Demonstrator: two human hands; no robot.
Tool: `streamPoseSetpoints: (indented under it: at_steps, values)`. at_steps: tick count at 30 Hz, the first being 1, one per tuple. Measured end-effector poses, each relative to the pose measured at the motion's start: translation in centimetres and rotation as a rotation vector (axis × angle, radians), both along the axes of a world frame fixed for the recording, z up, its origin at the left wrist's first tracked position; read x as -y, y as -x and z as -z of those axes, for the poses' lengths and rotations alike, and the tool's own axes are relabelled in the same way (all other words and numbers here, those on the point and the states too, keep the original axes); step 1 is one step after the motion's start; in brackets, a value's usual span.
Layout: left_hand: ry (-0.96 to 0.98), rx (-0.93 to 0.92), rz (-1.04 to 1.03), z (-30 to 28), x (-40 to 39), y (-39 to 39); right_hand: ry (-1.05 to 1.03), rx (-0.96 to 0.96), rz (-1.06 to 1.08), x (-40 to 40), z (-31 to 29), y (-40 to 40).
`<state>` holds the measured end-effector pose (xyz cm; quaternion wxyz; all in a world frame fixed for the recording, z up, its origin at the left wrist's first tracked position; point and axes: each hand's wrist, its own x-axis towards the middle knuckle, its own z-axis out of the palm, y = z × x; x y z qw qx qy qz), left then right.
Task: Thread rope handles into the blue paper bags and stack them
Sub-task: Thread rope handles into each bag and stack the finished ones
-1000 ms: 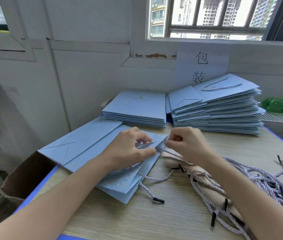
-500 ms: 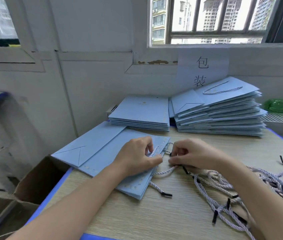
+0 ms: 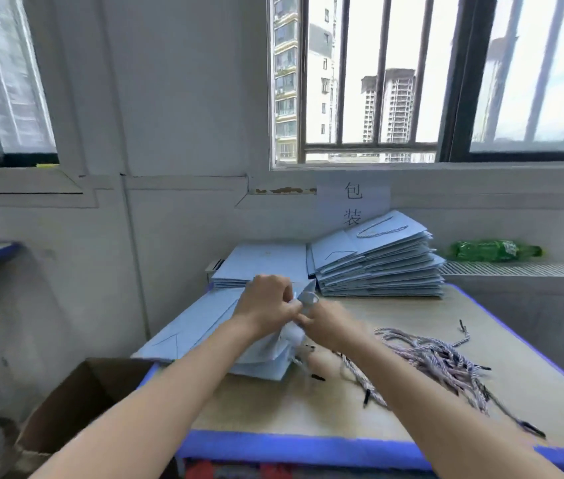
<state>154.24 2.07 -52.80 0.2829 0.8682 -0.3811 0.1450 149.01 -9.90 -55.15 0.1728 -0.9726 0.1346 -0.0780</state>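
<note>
A flat blue paper bag (image 3: 201, 326) lies on the left half of the table, its top edge raised between my hands. My left hand (image 3: 266, 305) pinches that raised edge of the bag. My right hand (image 3: 325, 323) sits close beside it, fingers curled round a twisted rope handle (image 3: 308, 299) that loops at the bag's edge. A loose rope end with a black tip (image 3: 316, 377) trails below the bag. A heap of spare rope handles (image 3: 436, 361) lies to the right. The view is blurred around the fingers.
Two stacks of blue bags stand at the back: a low one (image 3: 263, 267) and a taller one (image 3: 377, 264) with a handle on top. A cardboard box (image 3: 76, 406) sits below the table's left edge. A green bottle (image 3: 491, 250) lies on the ledge.
The camera has tilted up and back. Both hands have lifted the bag's top edge off the table and drawn closer together around the rope.
</note>
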Motion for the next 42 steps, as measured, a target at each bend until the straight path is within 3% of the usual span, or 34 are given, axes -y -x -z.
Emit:
streamPoseSetpoints:
  at_steps: [5,8,14,19,32,33,37,42]
  values:
    - [0.428,-0.102,0.001,-6.3,-1.8,2.6,-0.825,0.205,0.021,-2.0,-6.6,4.0]
    - [0.594,-0.196,0.078,-9.6,-3.0,4.6,-0.957,0.354,-0.082,-4.0,-11.1,6.2]
    - [0.915,-0.481,0.145,-13.7,-6.4,3.4,-0.741,0.510,0.032,-3.6,-16.4,8.2]
    - [0.743,-0.268,-0.214,-12.3,-10.4,-2.1,-0.626,0.643,0.135,0.0,-17.6,8.8]
    - [0.772,-0.323,-0.313,-9.9,-9.7,-3.2,-0.567,0.728,0.249,2.6,-16.5,8.2]
    - [0.785,-0.335,-0.346,-9.8,-10.3,-3.3,-0.506,0.717,0.281,3.1,-16.2,8.3]
    - [0.780,-0.382,-0.405,-8.4,-12.3,-4.2,0.063,0.520,0.460,4.7,-14.2,8.5]
    - [0.751,-0.392,-0.393,-7.5,-11.8,-4.2,0.247,0.357,0.415,3.6,-12.6,8.0]
